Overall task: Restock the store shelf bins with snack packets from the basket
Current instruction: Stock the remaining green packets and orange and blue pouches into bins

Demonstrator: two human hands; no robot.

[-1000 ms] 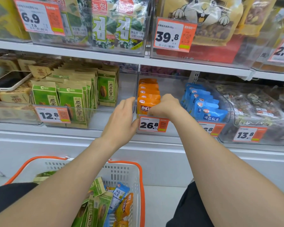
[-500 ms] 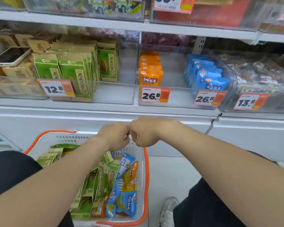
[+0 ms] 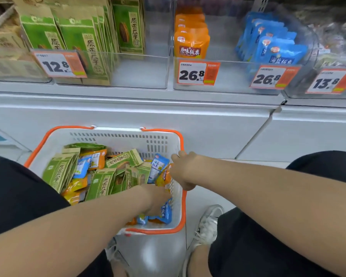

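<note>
Grips unclear: left hand buried among snack packets at the basket's right edge, right hand at its rim; pouches look light and slippery, so pinch a seam

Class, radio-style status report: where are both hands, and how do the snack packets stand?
Left hand down among packets in basket, grip hidden. Right hand at orange packet by basket rim, grip unclear. Nothing obstructing.
</note>
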